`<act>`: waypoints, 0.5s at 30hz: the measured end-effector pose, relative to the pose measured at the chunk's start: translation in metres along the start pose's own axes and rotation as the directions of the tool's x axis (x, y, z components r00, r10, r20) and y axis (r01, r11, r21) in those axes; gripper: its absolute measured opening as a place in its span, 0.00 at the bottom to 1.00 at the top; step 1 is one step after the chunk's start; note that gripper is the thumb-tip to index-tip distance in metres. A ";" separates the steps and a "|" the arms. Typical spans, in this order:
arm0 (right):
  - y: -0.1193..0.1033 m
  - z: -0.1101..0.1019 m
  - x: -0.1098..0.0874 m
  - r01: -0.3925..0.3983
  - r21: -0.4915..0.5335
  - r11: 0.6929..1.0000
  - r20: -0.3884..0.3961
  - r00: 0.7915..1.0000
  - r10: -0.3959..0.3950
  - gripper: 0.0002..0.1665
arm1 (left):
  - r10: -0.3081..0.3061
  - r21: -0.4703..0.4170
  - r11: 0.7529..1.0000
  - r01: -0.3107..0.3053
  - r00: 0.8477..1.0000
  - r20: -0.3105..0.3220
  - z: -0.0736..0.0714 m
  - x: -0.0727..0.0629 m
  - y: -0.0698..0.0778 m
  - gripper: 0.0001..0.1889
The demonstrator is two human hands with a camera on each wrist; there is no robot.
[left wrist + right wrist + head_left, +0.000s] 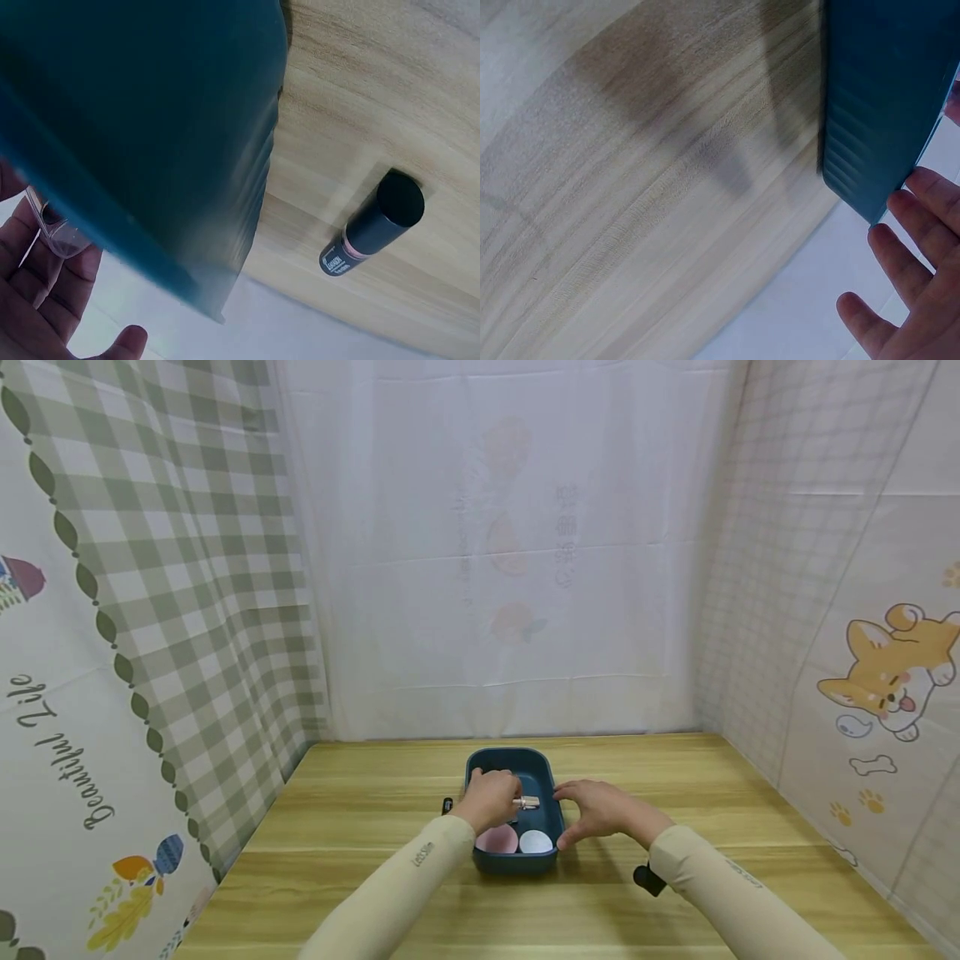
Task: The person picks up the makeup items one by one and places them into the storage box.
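Note:
A dark teal box [510,863] stands on the table. Reaching into it from the left, my left hand [491,797] grips a small clear bottle [527,802], which sticks out to the right of its fingers. In the left wrist view, the bottle's clear end [66,238] shows beside the fingers, partly behind the box wall. My right hand [600,810] is at the box's right side, fingers spread and fingertips touching the rim. At the near end of the box lie a pink round item [498,839] and a white round item [536,842].
A black tube with a pink band [367,225], like a lipstick, stands on the table left of the box. The wooden table [360,893] meets hanging cloths at the back and both sides. A black device [648,879] sits at the right wrist.

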State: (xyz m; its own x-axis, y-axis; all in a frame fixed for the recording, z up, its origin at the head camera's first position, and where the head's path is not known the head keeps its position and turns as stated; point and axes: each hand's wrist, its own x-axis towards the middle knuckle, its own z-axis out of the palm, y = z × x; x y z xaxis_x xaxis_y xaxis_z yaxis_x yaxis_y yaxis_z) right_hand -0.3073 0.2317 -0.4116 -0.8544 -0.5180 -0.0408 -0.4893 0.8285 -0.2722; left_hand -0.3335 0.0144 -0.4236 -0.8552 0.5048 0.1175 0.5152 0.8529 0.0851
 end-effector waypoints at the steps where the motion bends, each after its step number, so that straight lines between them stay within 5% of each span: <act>1: 0.000 0.000 0.000 0.007 -0.002 1.000 -0.002 1.000 -0.007 0.51 | 0.000 0.000 1.000 0.000 1.000 0.006 0.000 0.000 0.001 0.06; 15: 0.002 0.002 0.001 0.026 -0.024 0.999 0.003 1.000 -0.025 0.50 | -0.009 -0.002 1.000 0.009 0.993 0.114 0.018 0.010 0.010 0.04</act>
State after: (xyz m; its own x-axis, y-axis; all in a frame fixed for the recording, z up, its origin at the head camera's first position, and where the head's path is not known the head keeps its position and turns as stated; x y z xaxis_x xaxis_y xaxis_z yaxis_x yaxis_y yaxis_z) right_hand -0.3085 0.2324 -0.4144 -0.8411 -0.5397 -0.0371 -0.5150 0.8198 -0.2503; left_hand -0.3379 0.0299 -0.4392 -0.8608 0.5089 0.0036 0.5072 0.8573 0.0883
